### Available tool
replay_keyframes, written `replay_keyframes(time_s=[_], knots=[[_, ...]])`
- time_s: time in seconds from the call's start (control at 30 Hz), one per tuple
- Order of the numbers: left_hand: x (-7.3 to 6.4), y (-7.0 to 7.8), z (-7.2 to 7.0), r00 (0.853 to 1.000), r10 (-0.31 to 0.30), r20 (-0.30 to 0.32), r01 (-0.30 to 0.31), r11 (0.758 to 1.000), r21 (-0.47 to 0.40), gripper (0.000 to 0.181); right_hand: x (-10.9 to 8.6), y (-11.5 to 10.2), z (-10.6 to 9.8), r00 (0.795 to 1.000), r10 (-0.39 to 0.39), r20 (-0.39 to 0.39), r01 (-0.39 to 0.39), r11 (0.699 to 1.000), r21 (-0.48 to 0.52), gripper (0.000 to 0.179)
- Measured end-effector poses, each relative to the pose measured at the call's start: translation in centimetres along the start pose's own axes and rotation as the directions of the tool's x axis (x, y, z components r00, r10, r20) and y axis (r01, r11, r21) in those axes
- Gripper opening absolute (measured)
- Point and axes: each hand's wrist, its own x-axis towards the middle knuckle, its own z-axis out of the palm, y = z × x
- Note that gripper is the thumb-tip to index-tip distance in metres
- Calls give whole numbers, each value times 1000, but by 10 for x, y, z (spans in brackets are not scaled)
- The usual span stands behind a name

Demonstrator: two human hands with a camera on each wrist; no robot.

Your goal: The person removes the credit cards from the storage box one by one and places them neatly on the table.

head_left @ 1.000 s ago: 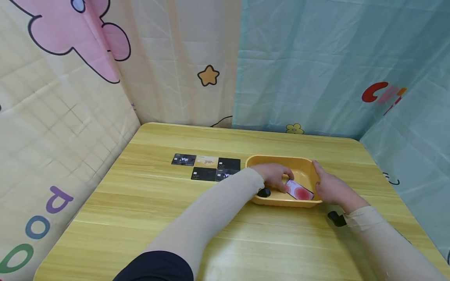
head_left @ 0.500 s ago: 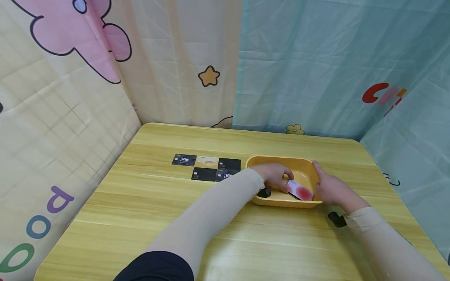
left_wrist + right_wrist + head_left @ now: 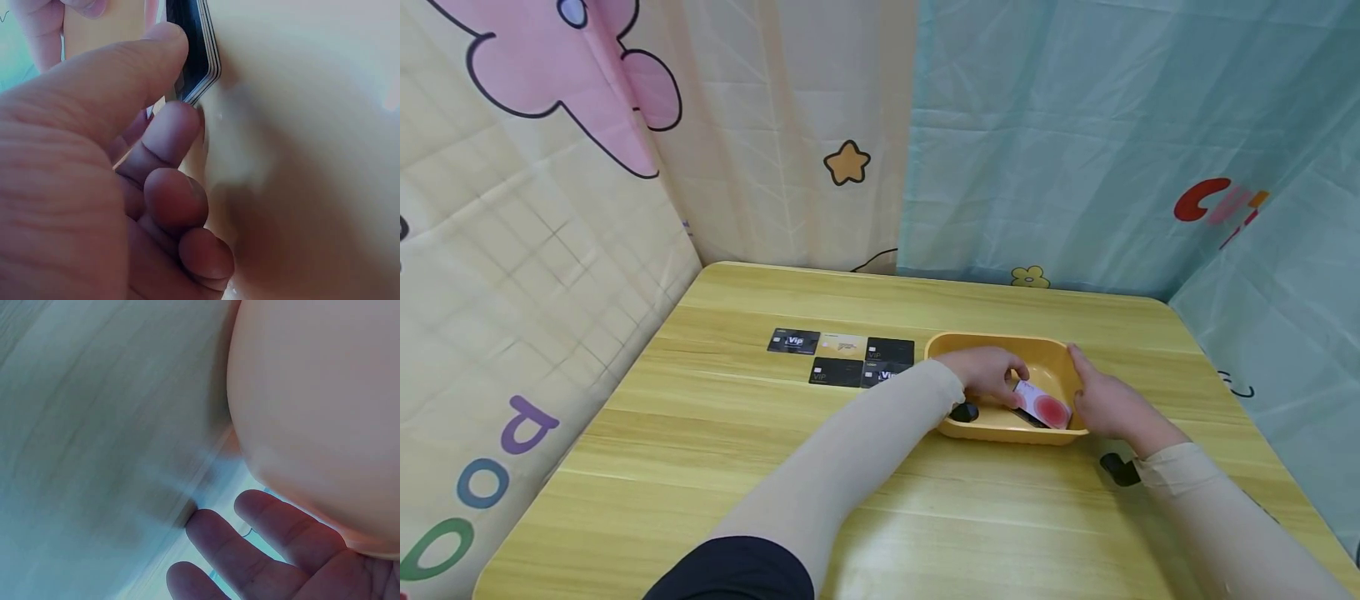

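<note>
Our left hand point(image 3: 988, 372) pinches the pink card point(image 3: 1049, 410), now baring more dark card point(image 3: 1030, 418) in the tray point(image 3: 1000, 434), apparently separating them, our right hand point(image 3: 1108, 404) straight-fingered alongside.

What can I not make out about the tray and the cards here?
- Head view: the inside left end of the tray, partly behind the left hand and sleeve.
- Head view: print on the yellow card, too small to read.
- Left wrist view: the number of cards in the stack; the left hand covers part, the top edge crops it.
</note>
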Motion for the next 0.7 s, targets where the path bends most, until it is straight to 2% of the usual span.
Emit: replay_keyframes(time_s=[0.13, 0.4, 0.7], knots=[[3, -1, 0, 1000, 7, 1, -7, 999, -40, 48, 1, 2, 1, 1000, -15, -14, 15, 1000, -6, 77], [7, -3, 1, 1000, 13, -4, -13, 998, -61, 52, 1, 3, 2, 1000, -25, -19, 25, 1000, -2, 76], [3, -2, 1, 1000, 2, -8, -3, 994, -112, 49, -1, 1, 1, 1000, -9, -4, 9, 1000, 12, 76]])
